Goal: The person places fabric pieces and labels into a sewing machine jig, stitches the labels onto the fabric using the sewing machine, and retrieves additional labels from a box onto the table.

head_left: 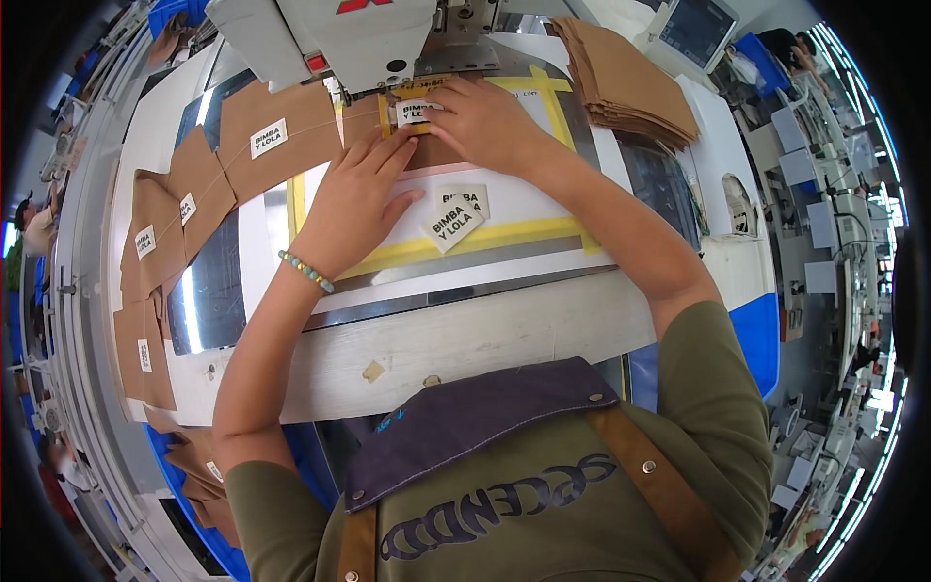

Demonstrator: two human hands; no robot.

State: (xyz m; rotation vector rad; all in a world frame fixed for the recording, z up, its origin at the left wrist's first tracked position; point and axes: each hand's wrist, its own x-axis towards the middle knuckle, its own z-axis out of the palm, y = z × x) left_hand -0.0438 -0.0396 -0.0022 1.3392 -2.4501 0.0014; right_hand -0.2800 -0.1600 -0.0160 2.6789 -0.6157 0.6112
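Observation:
Under a white sewing machine (359, 34), a small white printed label (412, 114) lies within a yellow frame on a brown piece (436, 153). My right hand (480, 126) rests over this label, fingers slightly bent and apart, partly covering it. My left hand (373, 179) lies just left and below, fingers stretched out, their tips at the brown piece and lower edge of the frame. Both are on a white board bordered with yellow tape (519, 233). Two loose white labels (453, 221) overlap below my hands. Joined brown pieces with labels (262, 116) trail off to the left.
A stack of brown pieces (630, 87) lies at right, near a screen (689, 34). A blue bin of brown pieces (189, 485) stands below the table's left side, another blue bin (752, 339) at right. Co-workers (37, 223) and machines line both edges.

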